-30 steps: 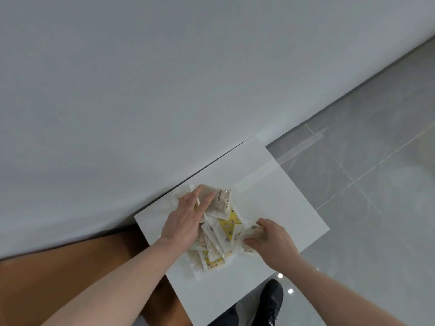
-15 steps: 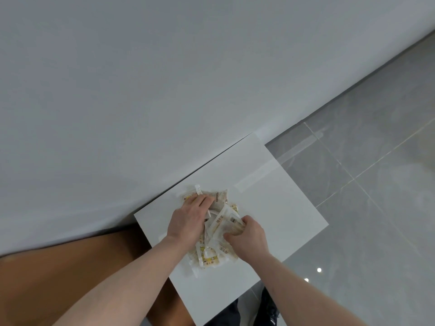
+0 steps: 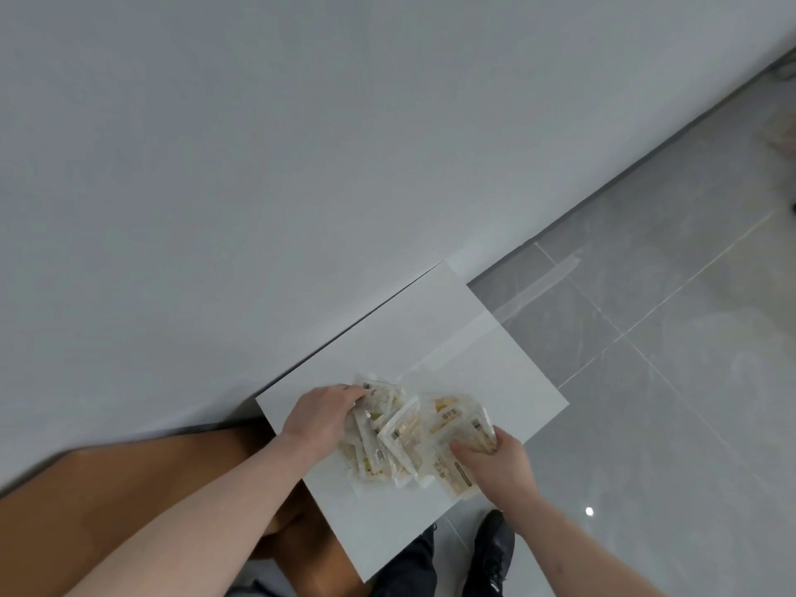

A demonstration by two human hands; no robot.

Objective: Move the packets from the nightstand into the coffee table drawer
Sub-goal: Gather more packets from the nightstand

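We look steeply down from a single head-worn wide-angle camera, close over the white worktop [image 3: 456,338], which fills the lower centre. The wall [image 3: 301,144] spans 9 to 1 o'clock, tiled floor [image 3: 667,338] runs from 2 to 5 o'clock, and forearms enter from 6 o'clock.

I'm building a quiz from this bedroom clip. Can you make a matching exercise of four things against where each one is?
Things:
1. left hand
2. right hand
3. pile of clear plastic packets with yellow print
4. black shoe

Places:
A. on the grey tiled floor
B. on the flat white nightstand top
C. at the pile's wall-side edge
D. at the pile's floor-side edge

Pairs: 1-C, 2-D, 3-B, 4-A
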